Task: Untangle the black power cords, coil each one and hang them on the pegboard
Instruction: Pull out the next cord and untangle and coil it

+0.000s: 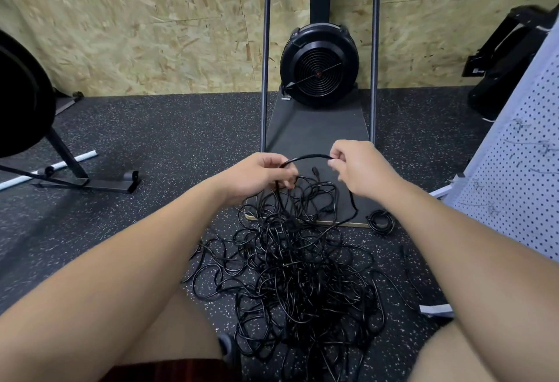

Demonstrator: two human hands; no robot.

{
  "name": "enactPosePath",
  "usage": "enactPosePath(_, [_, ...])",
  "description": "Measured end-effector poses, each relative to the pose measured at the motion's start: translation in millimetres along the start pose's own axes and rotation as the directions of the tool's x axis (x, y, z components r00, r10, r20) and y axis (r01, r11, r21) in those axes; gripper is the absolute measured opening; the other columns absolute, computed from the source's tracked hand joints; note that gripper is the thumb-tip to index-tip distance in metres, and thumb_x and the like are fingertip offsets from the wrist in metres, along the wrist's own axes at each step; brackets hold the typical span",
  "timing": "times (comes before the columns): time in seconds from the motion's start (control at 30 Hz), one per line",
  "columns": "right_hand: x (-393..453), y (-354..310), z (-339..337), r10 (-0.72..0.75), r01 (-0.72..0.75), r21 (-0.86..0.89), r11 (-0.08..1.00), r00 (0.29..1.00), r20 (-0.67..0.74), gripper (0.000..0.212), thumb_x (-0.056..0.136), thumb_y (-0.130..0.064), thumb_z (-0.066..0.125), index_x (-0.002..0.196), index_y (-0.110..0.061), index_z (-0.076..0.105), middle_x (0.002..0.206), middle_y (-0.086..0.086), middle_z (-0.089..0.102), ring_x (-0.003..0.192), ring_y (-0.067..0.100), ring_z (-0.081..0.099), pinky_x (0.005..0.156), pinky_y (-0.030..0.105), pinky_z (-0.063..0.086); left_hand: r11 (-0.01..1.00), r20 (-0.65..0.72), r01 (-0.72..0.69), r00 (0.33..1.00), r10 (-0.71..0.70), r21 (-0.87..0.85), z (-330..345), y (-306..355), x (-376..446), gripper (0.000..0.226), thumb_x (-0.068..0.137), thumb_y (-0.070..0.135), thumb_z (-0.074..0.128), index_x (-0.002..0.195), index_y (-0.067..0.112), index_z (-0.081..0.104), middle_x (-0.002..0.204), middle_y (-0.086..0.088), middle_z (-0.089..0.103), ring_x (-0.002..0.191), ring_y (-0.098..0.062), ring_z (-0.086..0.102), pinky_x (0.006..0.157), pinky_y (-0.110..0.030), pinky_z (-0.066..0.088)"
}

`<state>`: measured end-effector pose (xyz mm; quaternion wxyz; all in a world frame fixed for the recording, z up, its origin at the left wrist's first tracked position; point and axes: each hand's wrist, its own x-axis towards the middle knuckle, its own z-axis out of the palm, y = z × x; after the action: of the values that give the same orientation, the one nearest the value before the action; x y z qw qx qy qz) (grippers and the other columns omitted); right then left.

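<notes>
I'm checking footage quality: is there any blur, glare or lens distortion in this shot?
Head view: wide-angle bending bows the metal poles and stretches the forearms; wall at upper left is motion-smeared; the cord pile stays sharp, with small glints; lighting is even and soft.

Cord tangle (298,275) on floor (157,127) before fan (320,64), small coil (381,221) to its right, pegboard (520,176) far right, both hands above tangle.

Power cords (298,263): glossy black plastic sheath. Floor (169,127): matt speckled rubber. Wall (136,18): rough wood-chip board. Pegboard (520,176): smooth, white, perforated.
</notes>
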<state>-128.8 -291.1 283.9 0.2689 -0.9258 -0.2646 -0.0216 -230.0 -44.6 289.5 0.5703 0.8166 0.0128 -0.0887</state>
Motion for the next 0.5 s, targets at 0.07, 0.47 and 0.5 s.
enactPosePath(0.07, [0.4,4.9,-1.2,0.043,-0.042,-0.029,0.999,0.998,0.046,0.020,0.108,-0.030,0.064,0.088,-0.030,0.060,0.092,-0.002,0.074,0.079,0.024,0.074,0.082,0.046,0.064,0.999,-0.019,-0.008,1.000,0.008,-0.034,-4.3,-7.7,2.1,0.015,0.112,0.008,0.059,0.110,0.000,0.072,0.100,-0.014,0.074,0.101,-0.028,0.073,0.113,-0.057,0.054])
enactPosePath(0.47, [-13.3,-31.2,-21.9,-0.145,0.132,0.205,0.970,0.988,0.051,0.011,0.106,-0.038,0.069,0.097,-0.031,0.068,0.092,-0.013,0.068,0.066,0.000,0.058,0.068,0.034,0.044,0.979,-0.048,-0.163,0.986,0.158,-0.125,11.4,13.5,0.6,0.029,0.115,0.022,0.057,0.125,0.002,0.075,0.083,-0.005,0.053,0.072,-0.017,0.041,0.066,-0.030,0.036])
enactPosePath(0.5, [-13.6,-34.2,-26.1,-0.139,0.124,0.240,0.963,0.989,0.047,0.012,0.107,-0.034,0.067,0.096,-0.028,0.069,0.087,-0.010,0.070,0.066,0.003,0.061,0.069,0.038,0.050,0.977,-0.047,-0.171,0.985,0.167,-0.127,11.9,15.6,-0.7,0.028,0.114,0.024,0.060,0.125,0.002,0.074,0.081,-0.004,0.052,0.071,-0.017,0.042,0.065,-0.029,0.036])
